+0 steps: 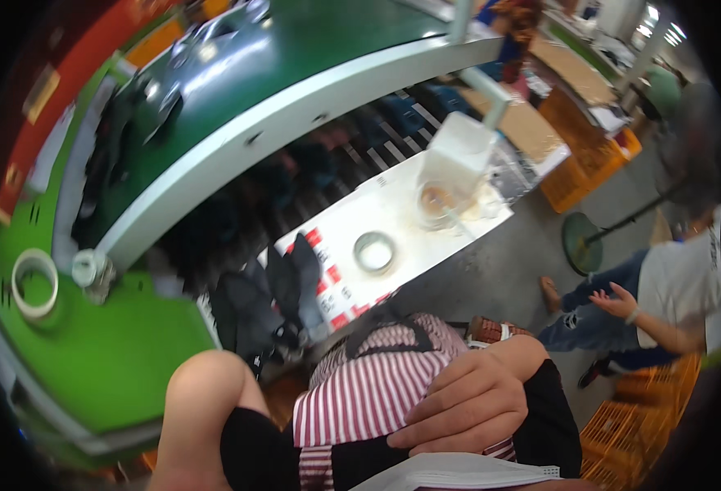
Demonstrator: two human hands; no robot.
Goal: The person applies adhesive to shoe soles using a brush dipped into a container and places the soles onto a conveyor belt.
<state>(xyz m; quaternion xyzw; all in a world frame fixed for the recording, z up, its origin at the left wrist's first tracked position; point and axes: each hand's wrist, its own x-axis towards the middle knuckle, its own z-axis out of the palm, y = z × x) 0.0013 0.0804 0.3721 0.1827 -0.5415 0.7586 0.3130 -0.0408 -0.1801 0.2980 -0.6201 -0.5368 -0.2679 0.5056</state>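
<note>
My right hand (467,401) rests palm down on my lap, fingers stretched out and side by side. Under and beside it lies a maroon-and-white striped cloth (360,401), which looks like an apron, over my dark shorts. No object shows in its fingers. My left hand is out of view. In front of my knees is a white board (426,250) with red print. On it lie a roll of tape (374,253), dark flat pieces (282,282), and a clear container (436,202) with brownish contents and a stick or brush handle.
A green conveyor belt (295,49) with a pale frame runs beyond the board. To the left, a green tabletop (123,352) bears a cream tape roll (34,283). At right are a co-worker (671,286) with an outstretched hand, a stand with a round base (581,243), and orange crates (630,425).
</note>
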